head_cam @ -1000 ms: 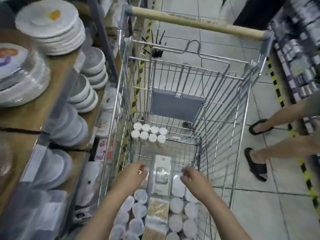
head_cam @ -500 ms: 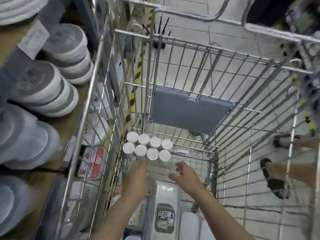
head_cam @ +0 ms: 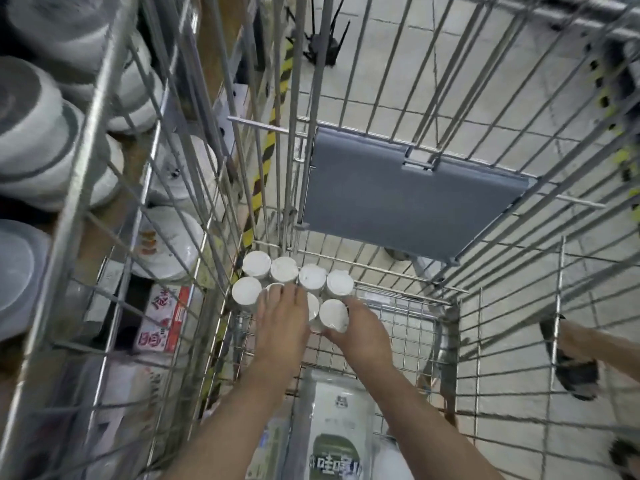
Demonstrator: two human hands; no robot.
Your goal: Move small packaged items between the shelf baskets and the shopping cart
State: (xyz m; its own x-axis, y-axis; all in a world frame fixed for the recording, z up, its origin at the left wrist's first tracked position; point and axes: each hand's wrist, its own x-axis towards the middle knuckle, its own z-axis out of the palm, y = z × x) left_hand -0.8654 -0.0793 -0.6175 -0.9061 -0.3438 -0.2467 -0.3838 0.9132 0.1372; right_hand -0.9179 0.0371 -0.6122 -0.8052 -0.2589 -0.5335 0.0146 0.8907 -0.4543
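A tight cluster of small white-lidded jars [head_cam: 298,276] stands in two rows in the far left corner of the wire shopping cart [head_cam: 491,237]. My left hand [head_cam: 282,322] lies over the near row, its fingers covering the lids there; whether it grips a jar is hidden. My right hand [head_cam: 362,329] is beside it, curled around the near right jar [head_cam: 333,315], thumb under its front edge and fingers along its right side. Both forearms reach in from the bottom of the view.
A grey flap [head_cam: 398,195] hangs on the cart's far wall. A flat white and green package [head_cam: 334,438] lies in the cart under my arms. Stacked plates [head_cam: 34,133] and a red and white box [head_cam: 162,317] fill the shelf at left. Another person's sandalled foot [head_cam: 571,365] stands at right.
Both hands have moved forward from the flat packages at the cart's near end to the jar cluster. The view has dropped lower into the cart.
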